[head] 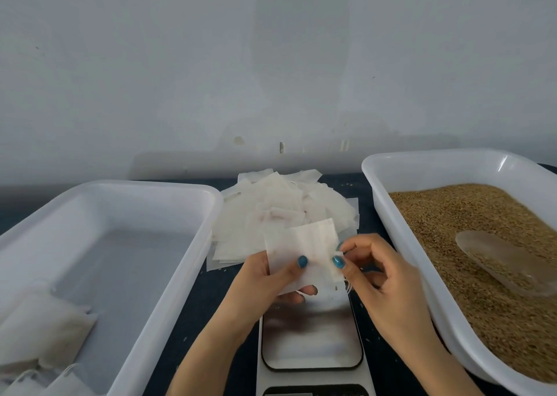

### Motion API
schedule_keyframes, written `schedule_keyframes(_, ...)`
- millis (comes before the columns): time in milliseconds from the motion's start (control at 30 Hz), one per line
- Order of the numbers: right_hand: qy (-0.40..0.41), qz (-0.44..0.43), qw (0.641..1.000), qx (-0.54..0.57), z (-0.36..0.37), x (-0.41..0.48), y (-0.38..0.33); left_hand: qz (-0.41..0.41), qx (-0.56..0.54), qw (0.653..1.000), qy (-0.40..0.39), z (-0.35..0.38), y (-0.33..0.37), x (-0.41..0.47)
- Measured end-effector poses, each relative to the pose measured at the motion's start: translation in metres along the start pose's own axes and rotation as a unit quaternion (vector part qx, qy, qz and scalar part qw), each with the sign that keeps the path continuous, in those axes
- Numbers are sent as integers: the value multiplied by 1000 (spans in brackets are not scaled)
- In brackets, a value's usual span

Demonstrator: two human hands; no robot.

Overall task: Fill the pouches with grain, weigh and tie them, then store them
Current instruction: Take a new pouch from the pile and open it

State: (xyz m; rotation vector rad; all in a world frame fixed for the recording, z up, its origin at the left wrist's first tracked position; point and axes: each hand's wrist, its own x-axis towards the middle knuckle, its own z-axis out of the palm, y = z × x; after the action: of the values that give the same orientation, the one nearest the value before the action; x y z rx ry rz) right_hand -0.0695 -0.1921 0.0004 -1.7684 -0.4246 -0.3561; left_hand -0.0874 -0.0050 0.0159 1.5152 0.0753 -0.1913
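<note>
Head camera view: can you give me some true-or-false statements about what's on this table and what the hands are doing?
1. Both the left hand and right hand hold a flat pouch above the scale. True.
2. The left tray holds filled pouches in its near corner. True.
3. The scoop lies in the left tray. False: it lies on the grain in the right tray.
4. The pile of spare pouches sits on the scale. False: it lies on the table behind it.

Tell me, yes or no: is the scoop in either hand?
No: the scoop lies on the grain; the left hand and right hand hold a pouch.
</note>
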Motion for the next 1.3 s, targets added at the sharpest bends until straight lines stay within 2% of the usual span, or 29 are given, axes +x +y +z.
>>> schedule_keyframes(267, -37, -9, 999, -26, -1, 0, 1, 9, 5, 1000, -1, 0, 0, 1)
schedule_keyframes(500, -2, 73, 994, 84, 1, 0, 2, 17, 21, 1000, -4, -1, -3, 2)
schedule_keyframes(567, -1, 91, 990, 103, -2, 0, 1, 71, 77, 994, 14, 2, -5, 3)
schedule_keyframes(633, 1, 90, 991, 96, -4, 0, 1, 191, 159, 968, 27, 7, -7, 2)
schedule_keyframes(667, 1, 86, 992, 96, -5, 0, 1, 256, 243, 935, 35, 10, -9, 2)
schedule_keyframes(700, -2, 80, 992, 101, -4, 0, 0, 317, 337, 885, 47, 13, -12, 2)
schedule_keyframes(733, -7, 71, 991, 109, -3, 0, 0, 362, 411, 835, 59, 16, -15, 3)
schedule_keyframes(767, -14, 64, 991, 114, -2, 0, -2, 388, 455, 799, 70, 19, -17, 3)
schedule_keyframes(800, -24, 57, 991, 115, 0, 0, -3, 400, 474, 780, 83, 22, -19, 4)
schedule_keyframes(900, -53, 45, 994, 87, 2, -3, -8, 382, 516, 754, 140, 25, -20, 3)
schedule_keyframes(967, -47, 38, 996, 65, 3, -4, -8, 379, 565, 716, 154, 22, -21, 3)
schedule_keyframes(1000, -38, 38, 996, 65, 4, -4, -7, 380, 577, 708, 148, 21, -21, 3)
schedule_keyframes(1033, -31, 44, 996, 73, 4, -4, -6, 377, 574, 714, 139, 20, -21, 3)
schedule_keyframes(1100, -24, 56, 995, 85, 4, -4, -4, 352, 542, 752, 130, 20, -18, 0)
schedule_keyframes(1167, -35, 43, 996, 74, 3, -5, -4, 313, 532, 773, 142, 20, -13, -3)
schedule_keyframes(1300, -56, -3, 998, -7, -2, -6, -1, 291, 565, 753, 172, 15, -9, -5)
